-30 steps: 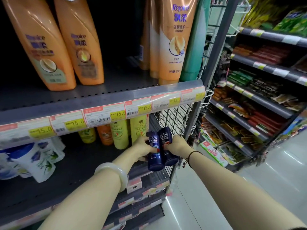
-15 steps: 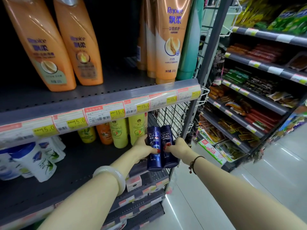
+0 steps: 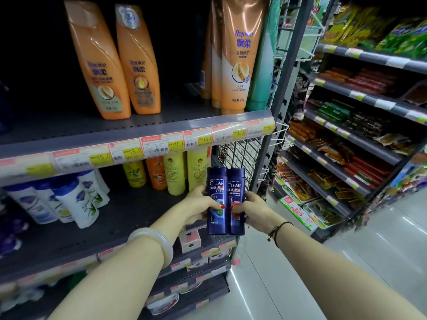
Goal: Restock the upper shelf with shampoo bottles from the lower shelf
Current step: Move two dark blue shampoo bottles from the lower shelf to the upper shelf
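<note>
Gripping one upright bottle each, left hand (image 3: 196,207) and right hand (image 3: 255,210) sit at lower centre; upper shelf (image 3: 138,128) lies directly above.

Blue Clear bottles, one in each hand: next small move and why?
Probably lift both up and over the price-tag rail. The left hand and right hand each hold one of the blue Clear bottles, upright, side by side, below the upper shelf. The bare stretch between the orange Rejoice bottles and the Rejoice tubes looks like the landing spot.
</note>
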